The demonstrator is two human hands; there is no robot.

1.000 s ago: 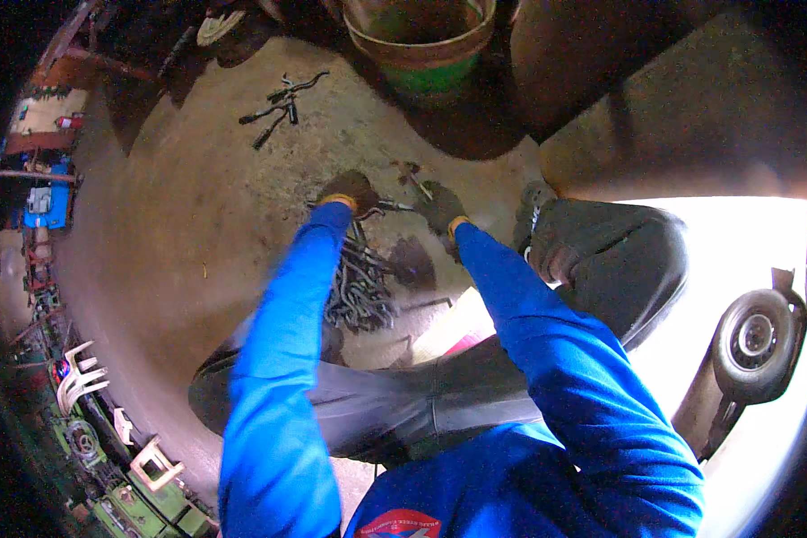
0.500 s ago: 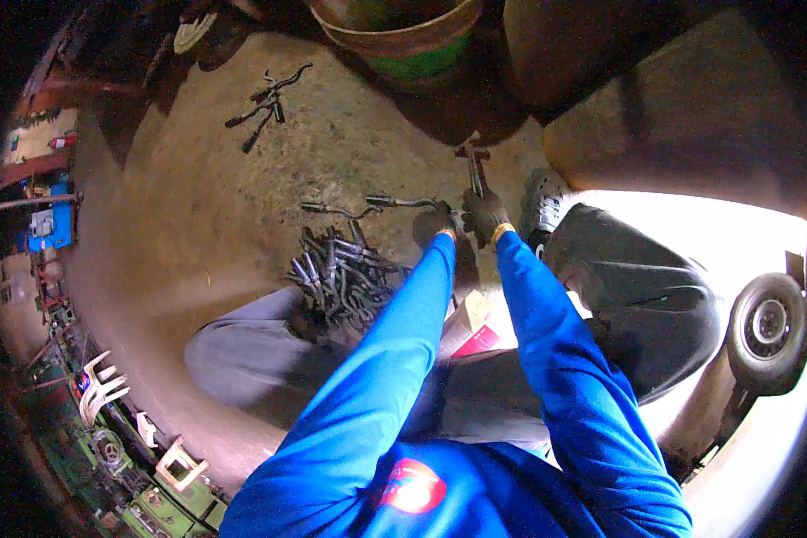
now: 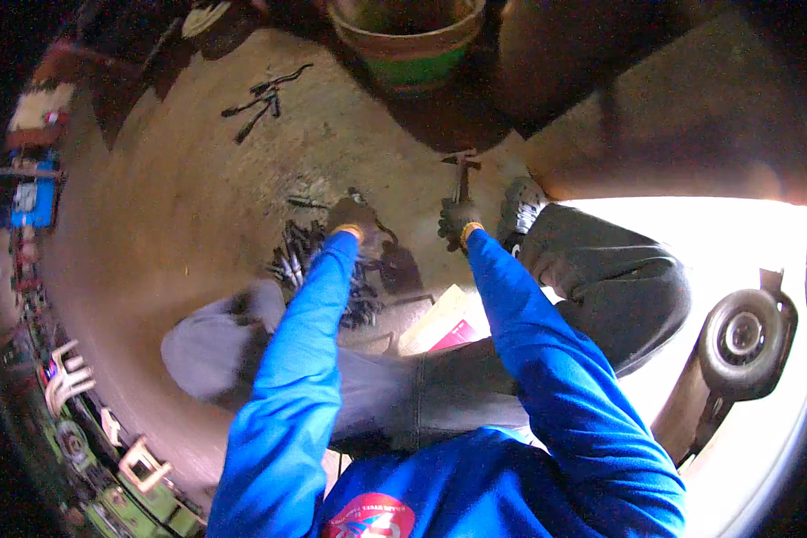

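Observation:
In my gloved right hand [image 3: 458, 218] is a metal caliper [image 3: 462, 175], held upright, its jaws pointing away from me; the fingers wrap round its beam. My gloved left hand [image 3: 353, 215] is over the far right edge of a pile of bent metal rods [image 3: 296, 255]. Motion blurs its fingers, and I cannot make out whether it grips a rod. One rod [image 3: 307, 202] lies beside it to the left, at the far side of the pile. A few more bent rods [image 3: 264, 103] lie apart on the floor, farther off.
A round tub with a green band [image 3: 412, 63] stands at the far side. Between my legs lies a cardboard piece with a red patch [image 3: 453, 332]. My shoe [image 3: 522, 208] is right of the caliper. A small wheel [image 3: 741, 334] stands at right, green machinery [image 3: 134, 502] at lower left.
My left hand has moved left, away from my right hand, to the pile. My right hand still holds the caliper. The whole view has shifted slightly.

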